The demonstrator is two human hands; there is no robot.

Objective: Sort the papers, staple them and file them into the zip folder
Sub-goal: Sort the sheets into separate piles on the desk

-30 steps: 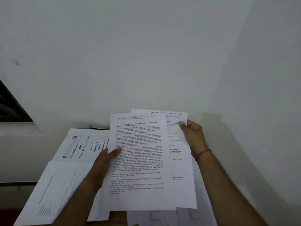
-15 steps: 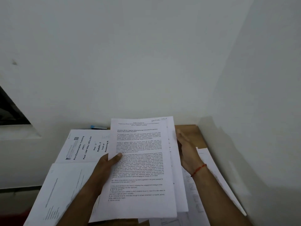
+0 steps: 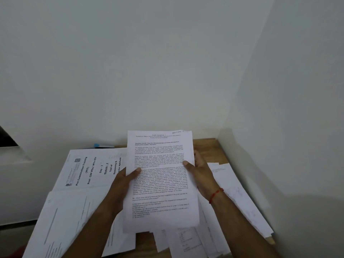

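Observation:
I hold a small squared stack of printed sheets (image 3: 161, 183) upright above the wooden table (image 3: 206, 146). The top sheet bears dense text and a handwritten note at its top right corner. My left hand (image 3: 122, 185) grips the stack's left edge, thumb on the front. My right hand (image 3: 200, 172) grips the right edge, thumb on the front and fingers behind; a red thread circles that wrist. No stapler or zip folder is in view.
Loose papers cover the table: a title sheet (image 3: 93, 170) and more pages (image 3: 61, 220) on the left, others (image 3: 238, 198) on the right and below the stack. A blue-tipped object (image 3: 101, 145) lies by the back wall. White walls close the back and right.
The fanned sheets have been drawn together into one aligned stack. My right hand moved from the top right corner to the middle of the right edge.

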